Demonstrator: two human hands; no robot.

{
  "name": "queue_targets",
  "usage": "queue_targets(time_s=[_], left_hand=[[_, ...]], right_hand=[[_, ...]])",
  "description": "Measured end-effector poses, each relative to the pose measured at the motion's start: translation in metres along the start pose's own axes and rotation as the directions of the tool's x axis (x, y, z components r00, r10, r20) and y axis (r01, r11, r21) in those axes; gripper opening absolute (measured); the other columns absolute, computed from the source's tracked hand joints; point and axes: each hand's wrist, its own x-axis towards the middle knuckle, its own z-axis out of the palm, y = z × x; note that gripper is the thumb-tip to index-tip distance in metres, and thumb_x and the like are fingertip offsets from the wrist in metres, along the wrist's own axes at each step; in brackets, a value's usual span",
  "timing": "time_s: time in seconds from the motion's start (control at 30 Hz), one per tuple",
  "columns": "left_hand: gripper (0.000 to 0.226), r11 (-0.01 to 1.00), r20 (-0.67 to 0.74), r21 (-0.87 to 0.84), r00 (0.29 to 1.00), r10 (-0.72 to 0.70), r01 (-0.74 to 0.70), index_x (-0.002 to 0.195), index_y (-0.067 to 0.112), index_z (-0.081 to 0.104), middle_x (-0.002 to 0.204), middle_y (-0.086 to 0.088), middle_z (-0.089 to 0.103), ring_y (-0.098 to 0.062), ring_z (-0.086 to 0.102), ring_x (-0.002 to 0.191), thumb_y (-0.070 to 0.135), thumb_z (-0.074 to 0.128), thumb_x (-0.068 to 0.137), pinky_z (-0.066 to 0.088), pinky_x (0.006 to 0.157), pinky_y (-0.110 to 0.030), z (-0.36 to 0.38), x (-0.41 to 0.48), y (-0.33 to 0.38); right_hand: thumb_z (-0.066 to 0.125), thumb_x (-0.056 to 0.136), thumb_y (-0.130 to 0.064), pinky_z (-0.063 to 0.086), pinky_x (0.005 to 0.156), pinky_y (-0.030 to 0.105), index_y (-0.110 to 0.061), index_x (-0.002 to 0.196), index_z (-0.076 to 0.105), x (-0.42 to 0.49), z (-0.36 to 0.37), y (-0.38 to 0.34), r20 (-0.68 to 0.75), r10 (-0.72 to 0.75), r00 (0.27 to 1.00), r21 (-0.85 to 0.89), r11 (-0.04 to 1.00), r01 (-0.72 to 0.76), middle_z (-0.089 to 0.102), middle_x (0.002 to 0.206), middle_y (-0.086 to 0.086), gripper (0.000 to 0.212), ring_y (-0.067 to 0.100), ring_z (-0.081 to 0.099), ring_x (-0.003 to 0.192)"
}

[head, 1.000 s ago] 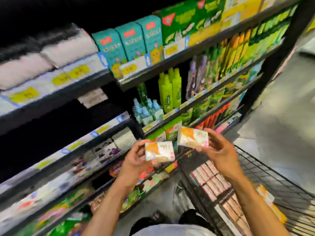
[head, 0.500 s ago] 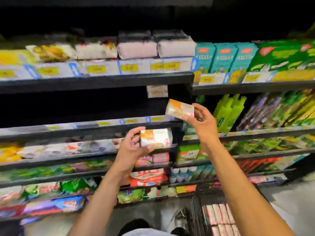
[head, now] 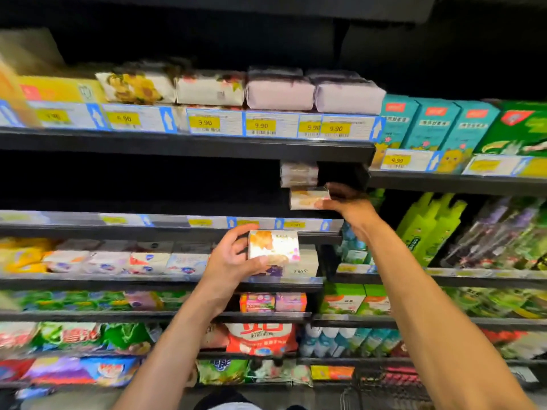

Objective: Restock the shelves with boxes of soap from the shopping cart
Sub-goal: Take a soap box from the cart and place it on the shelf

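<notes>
In shelf bay (head: 148, 184), box (head: 307, 198) in right hand (head: 350, 206)

Right hand (head: 347, 204) grips a white-and-orange cardboard soap box (head: 307, 198) inside the dark second-tier bay, just beneath a short stack of pale boxes (head: 299, 174); blur hides whether they touch. Left hand (head: 233, 258) grips a second soap box of the same print (head: 273, 247), held in front of the black metal shelf edge (head: 88, 232) carrying yellow price labels. A black wire shopping cart (head: 384, 389) shows partly at lower right.
</notes>
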Motion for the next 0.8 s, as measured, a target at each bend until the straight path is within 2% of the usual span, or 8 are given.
queue_targets(time_s=[0.1,0.17,0.37,0.47,0.57,0.67,0.73,0.8], left_hand=[[0.072,1.000,-0.001,-0.006,1.000,0.017,-0.017,0.134,0.023,0.054,0.126,-0.010,0.069,-0.030,0.067,0.115,0.012,0.088,0.072,0.056,0.093,-0.051,-0.002,0.001,0.000],[0.075,1.000,0.000,-0.015,1.000,0.024,-0.024,0.134,0.023,0.054,0.126,-0.010,0.069,-0.031,0.067,0.115,0.018,0.089,0.067,0.056,0.093,-0.051,-0.002,0.001,0.000],[0.069,0.999,0.014,-0.011,0.999,0.046,-0.046,0.134,0.020,0.053,0.124,-0.011,0.069,-0.031,0.067,0.115,0.009,0.084,0.073,0.057,0.093,-0.050,0.000,-0.001,0.006],[0.066,0.999,0.013,-0.017,0.999,0.052,-0.052,0.134,0.020,0.053,0.123,-0.010,0.070,-0.029,0.068,0.114,0.003,0.083,0.077,0.058,0.091,-0.046,0.002,-0.002,0.010],[0.062,0.997,0.004,-0.038,0.998,0.060,-0.060,0.134,0.019,0.053,0.122,-0.010,0.070,-0.029,0.068,0.115,-0.003,0.076,0.081,0.060,0.085,-0.038,0.002,-0.004,0.012],[0.062,0.997,-0.014,-0.045,0.998,0.065,-0.065,0.135,0.021,0.052,0.124,-0.010,0.070,-0.029,0.067,0.115,-0.001,0.075,0.082,0.060,0.087,-0.039,0.001,-0.006,0.015],[0.064,0.997,-0.030,-0.042,0.997,0.071,-0.072,0.138,0.024,0.051,0.124,-0.008,0.070,-0.027,0.067,0.116,0.002,0.076,0.083,0.060,0.088,-0.039,0.002,-0.007,0.018],[0.066,0.996,-0.039,-0.048,0.997,0.070,-0.072,0.140,0.026,0.050,0.125,-0.007,0.070,-0.027,0.067,0.116,0.005,0.076,0.083,0.060,0.089,-0.039,0.004,-0.006,0.021]], right_hand=[[0.091,0.071,-0.004,0.050,0.074,0.007,-0.012,0.117,0.071,0.015,0.004,0.002,-0.009,-0.055,0.998,-0.097,0.994,0.054,0.071,0.105,-0.001,0.051,0.008,0.066,0.092],[0.093,0.070,-0.010,0.049,0.072,0.007,-0.014,0.116,0.071,0.023,0.006,0.005,-0.001,-0.084,0.996,-0.190,0.978,0.083,0.070,0.110,0.001,0.051,0.012,0.064,0.097],[0.098,0.064,-0.022,0.054,0.096,0.039,-0.019,0.107,0.067,0.043,0.014,0.016,0.020,-0.176,0.984,-0.334,0.927,0.172,0.069,0.104,0.002,0.053,0.020,0.065,0.101],[0.098,0.064,-0.026,0.052,0.089,0.030,-0.020,0.103,0.066,0.047,0.022,0.013,0.046,-0.173,0.984,-0.382,0.907,0.177,0.068,0.103,0.002,0.051,0.020,0.065,0.100],[0.096,0.068,-0.026,0.048,0.088,0.024,-0.012,0.116,0.068,0.039,0.021,0.007,0.081,-0.160,0.984,-0.372,0.911,0.179,0.068,0.111,0.004,0.057,0.021,0.065,0.106],[0.085,0.083,-0.031,0.048,0.085,0.015,-0.016,0.127,0.065,0.011,0.012,-0.003,0.050,-0.163,0.985,-0.247,0.954,0.171,0.066,0.122,0.002,0.051,0.017,0.063,0.112],[0.074,0.092,-0.037,0.046,0.094,0.017,-0.025,0.127,0.065,-0.014,0.003,-0.013,0.070,-0.144,0.987,-0.154,0.976,0.153,0.066,0.124,-0.005,0.038,0.014,0.061,0.120],[0.067,0.097,-0.042,0.043,0.103,0.026,-0.034,0.124,0.065,-0.042,-0.004,-0.021,0.142,-0.190,0.971,-0.222,0.950,0.218,0.065,0.125,-0.012,0.028,0.012,0.058,0.123]])
